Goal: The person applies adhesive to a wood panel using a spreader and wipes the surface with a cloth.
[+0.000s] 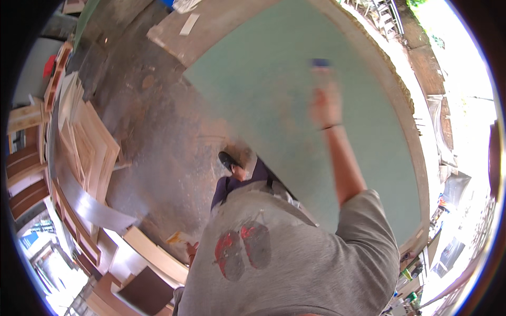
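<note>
A large pale green sheet point(369, 158) lies flat in front of me and to my right. Over its far part my right arm is stretched out, and my right hand point(327, 108) is smeared by motion. Beyond the fingers shows a small blue-ended thing point(320, 63), which the hand seems to grip; its kind is too blurred to make out. Low by my left side, my left hand point(192, 249) is mostly hidden behind my shirt. A small yellowish thing point(176, 238) shows at its fingers, too unclear to name.
Under the green sheet a worn, pale-edged board point(171, 39) sticks out, with a small light strip point(189, 24) on it. Wooden panels point(89, 142) lean at the left beside a curved shiny sheet point(97, 208). My shoe point(227, 159) stands on the stained floor point(158, 142).
</note>
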The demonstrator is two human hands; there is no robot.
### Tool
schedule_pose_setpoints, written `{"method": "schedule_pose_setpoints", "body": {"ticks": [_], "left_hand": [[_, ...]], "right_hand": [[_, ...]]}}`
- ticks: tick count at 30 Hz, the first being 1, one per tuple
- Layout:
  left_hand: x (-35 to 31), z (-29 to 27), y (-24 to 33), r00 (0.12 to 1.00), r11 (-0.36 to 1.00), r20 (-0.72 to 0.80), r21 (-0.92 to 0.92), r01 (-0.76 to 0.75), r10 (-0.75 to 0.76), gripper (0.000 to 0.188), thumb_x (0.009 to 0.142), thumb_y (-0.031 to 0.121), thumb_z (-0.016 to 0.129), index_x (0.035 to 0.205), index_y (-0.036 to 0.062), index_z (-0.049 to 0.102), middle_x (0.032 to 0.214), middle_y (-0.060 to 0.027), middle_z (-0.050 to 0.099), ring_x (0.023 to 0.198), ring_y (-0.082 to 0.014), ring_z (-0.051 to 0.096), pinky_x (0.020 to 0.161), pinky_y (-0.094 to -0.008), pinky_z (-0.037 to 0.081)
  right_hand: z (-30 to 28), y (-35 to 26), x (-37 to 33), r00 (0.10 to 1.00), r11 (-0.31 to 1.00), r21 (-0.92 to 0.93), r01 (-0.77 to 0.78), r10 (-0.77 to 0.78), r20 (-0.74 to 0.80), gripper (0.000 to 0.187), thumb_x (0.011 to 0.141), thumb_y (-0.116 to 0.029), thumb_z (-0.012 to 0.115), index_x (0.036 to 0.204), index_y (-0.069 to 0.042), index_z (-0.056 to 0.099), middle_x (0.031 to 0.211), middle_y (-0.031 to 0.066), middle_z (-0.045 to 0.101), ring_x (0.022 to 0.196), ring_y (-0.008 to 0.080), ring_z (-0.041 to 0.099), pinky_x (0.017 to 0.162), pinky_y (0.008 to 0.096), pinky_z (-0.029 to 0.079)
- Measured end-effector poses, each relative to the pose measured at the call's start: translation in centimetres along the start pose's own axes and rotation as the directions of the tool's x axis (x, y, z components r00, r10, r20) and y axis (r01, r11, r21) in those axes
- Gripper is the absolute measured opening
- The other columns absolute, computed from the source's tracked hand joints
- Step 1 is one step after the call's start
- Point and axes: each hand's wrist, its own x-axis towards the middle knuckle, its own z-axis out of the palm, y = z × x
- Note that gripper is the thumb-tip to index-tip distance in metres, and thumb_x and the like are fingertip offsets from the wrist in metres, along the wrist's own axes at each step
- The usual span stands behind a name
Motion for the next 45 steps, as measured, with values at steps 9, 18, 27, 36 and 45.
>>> {"method": "schedule_pose_setpoints", "body": {"ticks": [9,18,27,36,45], "left_hand": [[2.7,5.5,7.8,0.988,0.972,0.153,0.232,-0.043,0.008,0.076,0.086,0.062,0.026,0.131,0.0012,0.032,0.121,-0.0098,0.054,0.117,-0.0308,0.044,0.096,-0.0452,0.027],[8.1,6.3,17.8,0.918,0.937,0.290,0.137,-0.321,0.272,0.069,0.086,0.061,0.031,0.121,0.0024,0.044,0.114,-0.0108,0.059,0.110,-0.0269,0.051,0.092,-0.0442,0.033],[14.0,0.3,8.7,0.952,0.948,0.305,0.313,-0.064,-0.037,0.064,0.087,0.058,0.033,0.126,0.0068,0.033,0.114,-0.0109,0.058,0.106,-0.0291,0.054,0.085,-0.0456,0.038],[6.7,10.3,23.2,0.874,0.925,0.366,0.082,-0.372,0.319,0.060,0.090,0.055,0.028,0.129,0.0101,0.031,0.115,-0.0070,0.058,0.106,-0.0255,0.054,0.086,-0.0426,0.038],[8.4,9.8,22.6,0.903,0.922,0.402,0.272,-0.275,0.151,0.062,0.089,0.056,0.031,0.126,0.0068,0.038,0.114,-0.0080,0.059,0.103,-0.0242,0.056,0.087,-0.0408,0.038]], "right_hand": [[9.8,-12.8,-9.6,0.942,0.920,-0.390,0.029,0.105,0.320,0.046,0.085,-0.033,0.039,0.126,-0.014,0.045,0.129,0.0127,0.044,0.129,0.0347,0.025,0.103,0.0588,0.013],[3.1,-9.6,-12.6,0.942,0.957,-0.170,-0.233,0.266,0.205,0.036,0.085,-0.015,0.043,0.119,-0.005,0.049,0.125,0.0160,0.047,0.116,0.0293,0.043,0.097,0.0413,0.033],[10.9,-17.9,-9.1,0.920,0.856,-0.440,-0.270,0.364,0.144,0.041,0.087,-0.025,0.040,0.127,-0.016,0.043,0.130,0.0135,0.041,0.127,0.0295,0.030,0.103,0.0505,0.022],[4.0,-15.6,-10.6,0.931,0.923,-0.130,-0.363,0.352,-0.100,0.041,0.085,-0.019,0.043,0.126,-0.014,0.046,0.134,0.0116,0.039,0.128,0.0289,0.030,0.105,0.0476,0.023],[-8.7,2.4,-38.3,0.096,-0.097,-0.231,-0.968,0.709,-0.699,0.050,0.085,-0.034,0.040,0.134,-0.020,0.036,0.134,0.0145,0.040,0.127,0.0323,0.030,0.104,0.0439,0.026]]}}
